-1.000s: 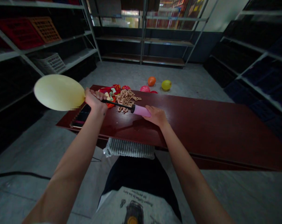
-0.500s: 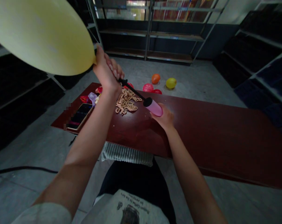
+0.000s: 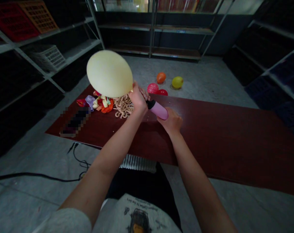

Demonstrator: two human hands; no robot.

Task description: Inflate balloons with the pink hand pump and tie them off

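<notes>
A pale yellow inflated balloon (image 3: 109, 73) hangs over the table's left part, its neck at my left hand (image 3: 139, 97). That hand is closed around the balloon neck and the upper end of the pump. My right hand (image 3: 171, 121) grips the lower end of the pink hand pump (image 3: 158, 110), whose black collar now sits close against my left hand; no black rod shows between them. Beside my left hand lies a heap of beige twisted cord (image 3: 123, 105), partly hidden by the balloon. Left of it are uninflated balloons (image 3: 105, 104) in several colours.
The dark red table (image 3: 222, 139) stretches to the right. A blurred phone (image 3: 76, 122) lies at its left end. Orange (image 3: 161, 77), yellow (image 3: 177, 82) and pink (image 3: 152, 88) balloons rest beyond the table. Shelves (image 3: 183, 30) stand behind; a black cable (image 3: 40, 175) runs at lower left.
My left hand and the balloon have come down and right, toward my right hand. The pump's black rod, long before, has slid into the pink body. The view has shifted, showing crates at upper left.
</notes>
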